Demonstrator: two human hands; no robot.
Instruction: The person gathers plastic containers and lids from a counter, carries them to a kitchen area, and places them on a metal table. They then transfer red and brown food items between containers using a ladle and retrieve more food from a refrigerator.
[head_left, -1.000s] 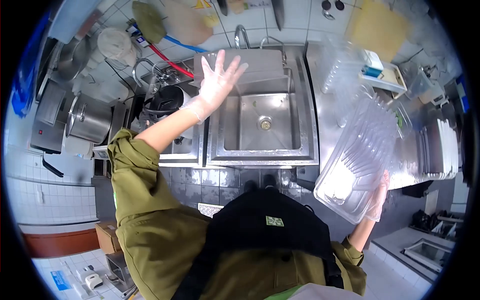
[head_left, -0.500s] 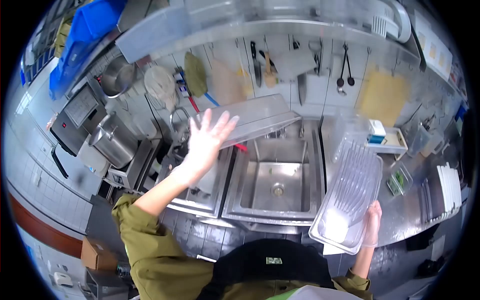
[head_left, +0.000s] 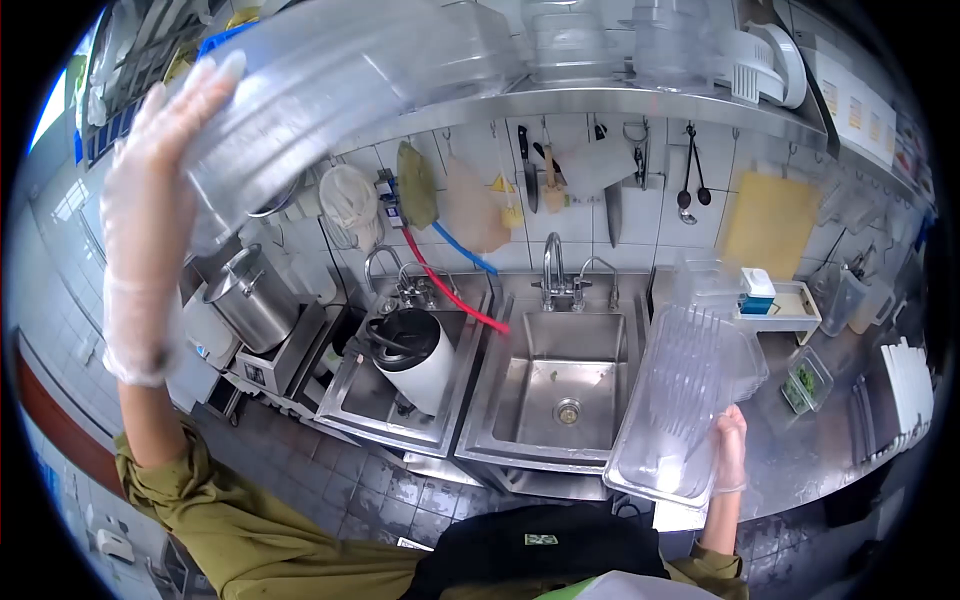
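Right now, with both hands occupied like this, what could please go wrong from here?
The left hand holds a large clear container high beside the shelf; it might knock the clear tubs there.

The right hand seems to support the ribbed clear trays by one side, so they could tip or slide, perhaps towards the sink.

With the hands so far apart, a slip on either side may be hard to catch.

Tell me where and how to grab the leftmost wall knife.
Probably best: take the knife by its black handle, from the front, under the shelf. It hangs handle up, blade down against the tiled wall, so fingers stay clear of the blade.
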